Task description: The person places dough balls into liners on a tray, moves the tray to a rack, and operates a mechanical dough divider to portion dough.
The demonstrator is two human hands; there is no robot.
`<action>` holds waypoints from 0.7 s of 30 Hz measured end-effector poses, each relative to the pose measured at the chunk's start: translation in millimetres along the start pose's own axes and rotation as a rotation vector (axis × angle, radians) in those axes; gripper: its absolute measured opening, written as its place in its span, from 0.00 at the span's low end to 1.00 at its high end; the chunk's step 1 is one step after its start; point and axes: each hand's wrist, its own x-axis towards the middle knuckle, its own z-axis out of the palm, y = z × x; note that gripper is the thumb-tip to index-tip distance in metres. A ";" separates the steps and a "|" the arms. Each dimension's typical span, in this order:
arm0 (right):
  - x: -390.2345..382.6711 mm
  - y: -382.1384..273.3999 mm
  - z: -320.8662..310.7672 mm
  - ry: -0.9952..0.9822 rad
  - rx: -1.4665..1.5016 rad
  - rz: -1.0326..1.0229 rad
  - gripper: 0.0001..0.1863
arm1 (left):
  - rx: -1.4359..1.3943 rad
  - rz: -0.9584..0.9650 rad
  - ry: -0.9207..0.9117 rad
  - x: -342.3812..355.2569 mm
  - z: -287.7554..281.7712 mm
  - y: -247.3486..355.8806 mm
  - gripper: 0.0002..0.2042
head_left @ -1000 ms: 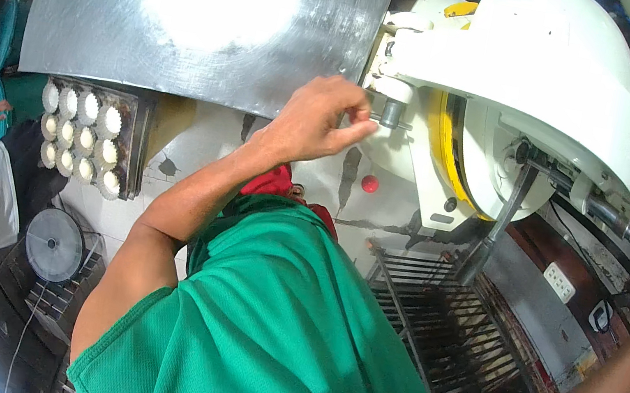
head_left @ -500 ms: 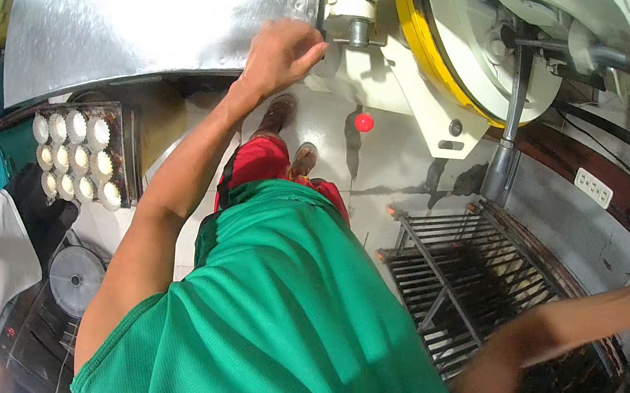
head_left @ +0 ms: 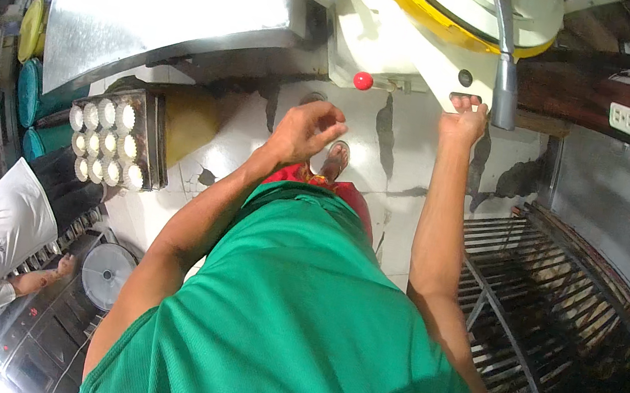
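Note:
My right hand reaches forward to a cream-coloured machine. Its raised fingertips touch the lower panel at a dark slot, beneath a round black fitting. A grey-sleeved metal lever hangs just right of that hand. The machine's big wheel has a yellow rim. My left hand hovers over the floor in front of my body, fingers loosely bent and thumb apart, with nothing in it. A red ball knob on the machine's lower edge is the nearest thing ahead of it.
A shiny metal table stands front left. Below it, a dark tray carries several pale fluted cups. A black slatted metal rack stands right. At far left a person in a white shirt works beside a round grey lid.
My right hand has swung from the far right to the machine's panel. My left hand has drawn back from the table's edge toward my body. The view has shifted; the person's forearm now shows.

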 end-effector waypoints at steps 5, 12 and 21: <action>-43.1 -6.3 -54.5 0.087 -0.032 0.040 0.18 | -0.482 -0.250 0.172 8.4 8.7 -36.1 0.19; -111.6 -51.8 -167.7 -0.017 -0.020 0.104 0.17 | -0.881 -0.491 0.273 76.2 1.1 -54.1 0.26; -98.7 -82.8 -289.4 0.493 -0.318 -0.060 0.24 | -1.237 -0.498 0.227 23.6 62.1 -81.6 0.29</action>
